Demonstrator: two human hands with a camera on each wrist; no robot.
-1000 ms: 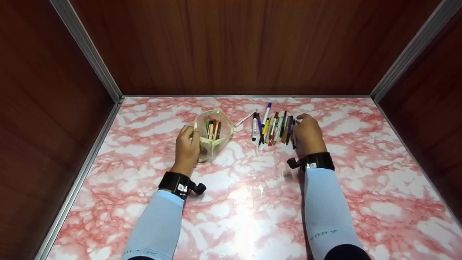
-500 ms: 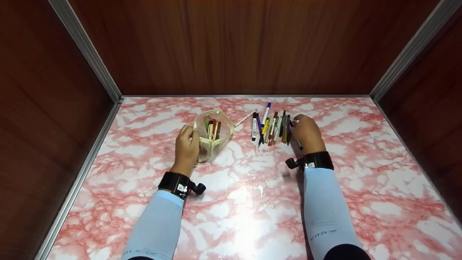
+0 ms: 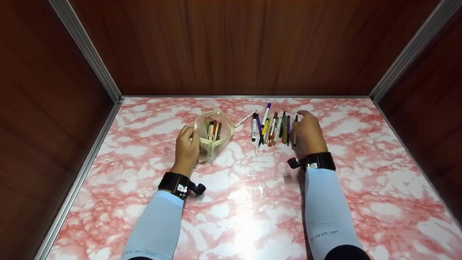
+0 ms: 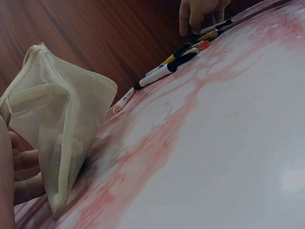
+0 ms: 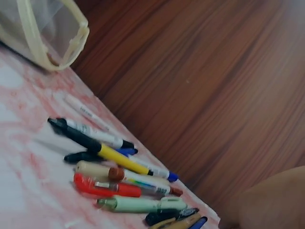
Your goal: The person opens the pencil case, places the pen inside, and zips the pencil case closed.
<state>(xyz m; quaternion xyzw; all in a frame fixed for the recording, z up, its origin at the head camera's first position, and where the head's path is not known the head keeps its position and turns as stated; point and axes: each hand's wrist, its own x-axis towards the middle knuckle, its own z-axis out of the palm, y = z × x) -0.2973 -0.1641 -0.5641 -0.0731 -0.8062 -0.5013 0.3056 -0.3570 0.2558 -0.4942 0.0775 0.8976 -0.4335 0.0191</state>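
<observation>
My left hand grips the near left side of a cream mesh pouch; in the left wrist view its fingers show behind the mesh. The pouch gapes upward with several pens inside. To the right, my right hand pinches a dark slim pen at the right end of a row of pens and markers. Among that row are a white marker with black ends, a yellow-and-black pen, a red pen and a pale green pen.
A pale pink-white pen lies slantwise between pouch and row. A purple-capped marker sticks out at the back. The pink marbled table ends at a wooden back wall, with side walls left and right.
The dark pen by my right hand has swung from slanted to nearly straight, slightly apart from the row. My right hand has shifted a little right. My left hand and the pouch stay put.
</observation>
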